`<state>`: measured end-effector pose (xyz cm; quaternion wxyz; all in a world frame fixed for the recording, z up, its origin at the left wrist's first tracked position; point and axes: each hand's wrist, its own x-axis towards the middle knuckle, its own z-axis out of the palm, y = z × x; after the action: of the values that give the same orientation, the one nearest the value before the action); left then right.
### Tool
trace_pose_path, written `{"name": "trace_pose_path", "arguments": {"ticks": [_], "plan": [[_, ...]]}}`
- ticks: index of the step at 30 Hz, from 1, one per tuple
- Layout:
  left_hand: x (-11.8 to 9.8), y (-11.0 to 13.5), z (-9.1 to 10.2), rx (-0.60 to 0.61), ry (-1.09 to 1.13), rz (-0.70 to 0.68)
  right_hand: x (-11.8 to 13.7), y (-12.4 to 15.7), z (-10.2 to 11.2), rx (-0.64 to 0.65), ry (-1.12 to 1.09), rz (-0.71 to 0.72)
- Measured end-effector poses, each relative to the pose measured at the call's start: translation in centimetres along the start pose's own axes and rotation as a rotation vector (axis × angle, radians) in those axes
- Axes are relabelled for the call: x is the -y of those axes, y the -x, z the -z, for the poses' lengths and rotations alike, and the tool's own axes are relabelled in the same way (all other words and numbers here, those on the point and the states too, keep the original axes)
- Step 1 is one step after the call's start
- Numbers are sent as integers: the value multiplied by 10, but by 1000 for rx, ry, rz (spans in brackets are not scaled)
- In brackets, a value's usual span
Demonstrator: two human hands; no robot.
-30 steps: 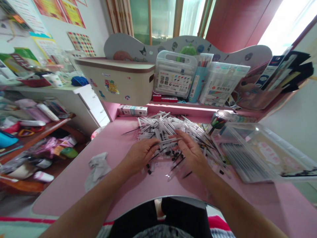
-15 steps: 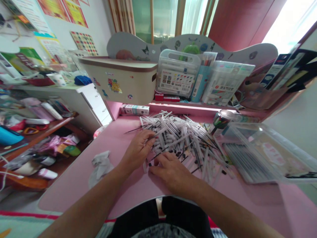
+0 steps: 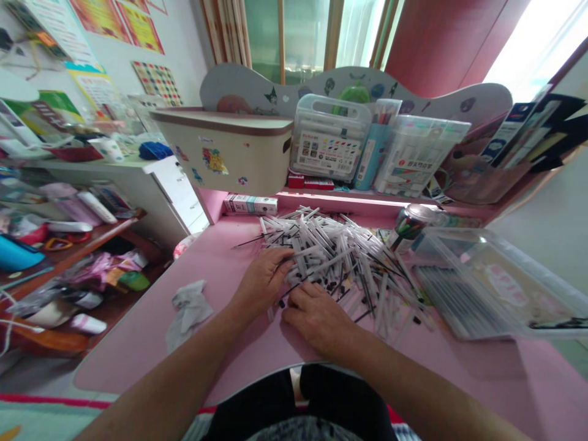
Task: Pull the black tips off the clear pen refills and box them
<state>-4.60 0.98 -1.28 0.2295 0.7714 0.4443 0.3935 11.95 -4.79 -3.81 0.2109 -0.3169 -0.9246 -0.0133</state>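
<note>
Curving inward at the front, the pink counter (image 3: 138, 346) meets the person's dark-trousered legs (image 3: 344, 398); its left edge slants back toward the shelf (image 3: 358, 192). Pink surface stretches left of the hands, broken by a crumpled pale cloth (image 3: 190, 306) near the left forearm, and more shows beyond the right forearm. Centrally, a heap of white tubes and dark rods (image 3: 340, 245) reaches back toward the low space below the shelf. At the heap's near-left side, the left hand (image 3: 264, 275) has thumb and fingers together on a slim white tube (image 3: 307, 251). The right hand (image 3: 316, 315) lies low at the near side, fingers curled beside a small black piece (image 3: 282, 304); whether they grip anything, I cannot tell. A jar of pens (image 3: 410, 225) and a clear plastic box (image 3: 503, 285), grey rods (image 3: 454, 300) showing at its left, hem in the right. A small carton (image 3: 250, 203) sits back left. Above, the shelf carries a cream bin (image 3: 225, 150) and a handled clear case (image 3: 328, 144).
</note>
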Motion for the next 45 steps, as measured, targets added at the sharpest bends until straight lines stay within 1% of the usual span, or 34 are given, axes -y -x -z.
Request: {"name": "trace_pose_path", "arguments": {"ticks": [3, 5, 6, 9, 10, 12, 15, 20, 25, 29, 34, 40, 45], "plan": [[1, 0, 0, 3, -15, -13, -5, 1, 14, -71, -159, -92], [0, 0, 1, 17, -28, -17, -12, 4, 29, -129, -329, -215], [-1, 0, 1, 27, -33, -16, -17, 6, 38, -179, -428, -297], [-5, 1, 2, 55, -40, -12, -31, 10, 57, -426, -721, -572], [-6, 1, 2, 64, -41, -17, -35, 10, 61, -503, -795, -642], [-5, 2, 1, 84, -44, -34, -41, 10, 65, -603, -891, -726], [-1, 4, -1, 105, -59, -61, -45, 8, 63, -651, -949, -781], [3, 5, -3, 124, -76, -84, -45, 8, 54, -660, -1011, -783], [3, 5, -4, 133, -84, -106, -46, 10, 47, -610, -971, -762], [4, 6, -4, 159, -100, -90, -48, 12, 43, -607, -966, -778], [4, 7, -7, 170, -94, -95, -50, 13, 43, -609, -975, -791], [2, 11, -12, 133, -82, -44, -56, 14, 47, -524, -968, -796], [1, 11, -12, 108, -70, -59, -59, 16, 48, -463, -885, -745]]}}
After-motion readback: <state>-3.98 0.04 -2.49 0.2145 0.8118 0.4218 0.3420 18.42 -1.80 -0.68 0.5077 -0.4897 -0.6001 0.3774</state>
